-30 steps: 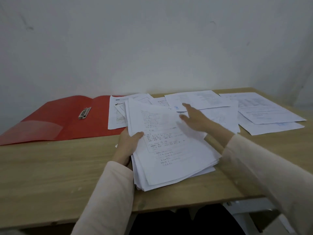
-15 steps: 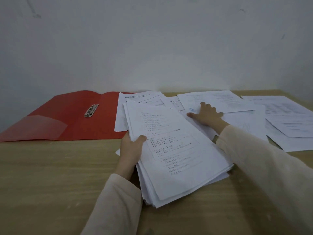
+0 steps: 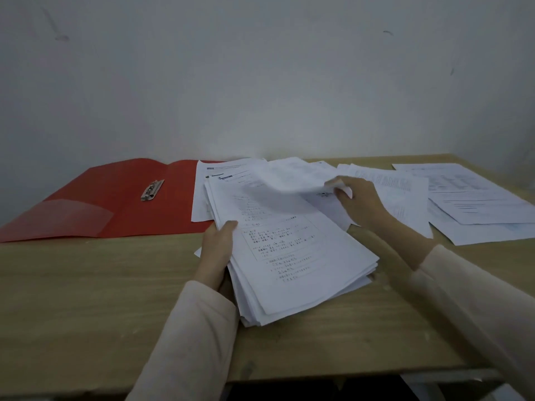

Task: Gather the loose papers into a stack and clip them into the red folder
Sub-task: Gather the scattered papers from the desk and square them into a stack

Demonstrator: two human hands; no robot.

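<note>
From the head camera, a thick stack of papers (image 3: 292,256) lay on the wooden table (image 3: 86,299), its corners fanned unevenly, and everything else sat in relation to it. The left hand (image 3: 217,250) gripped the stack's left edge, thumb lying on the printed top page and the other fingers hidden underneath. The right hand (image 3: 359,204), beyond the stack's far right corner, pinched a single sheet (image 3: 286,180) that was lifted and blurred above the stack's far end; how much of that sheet still touched the pile could not be told. Both arms wore pale sleeves (image 3: 197,328). To the left of the stack the red folder (image 3: 115,198) lay open and flat, its near right corner just beside the stack and partly covered by another sheet (image 3: 199,198) that poked out from behind the stack's far left side. A metal clip (image 3: 152,190) sat on the folder near its centre fold, well apart from the stack, and a clear pocket (image 3: 66,218) showed on the folder's left flap. To the right of the stack, past the right hand, more loose papers (image 3: 477,204) lay spread and overlapping across the table toward its far right corner, apart from the stack. Behind the stack and the folder rose a plain grey wall (image 3: 260,82) with a few faint marks.
</note>
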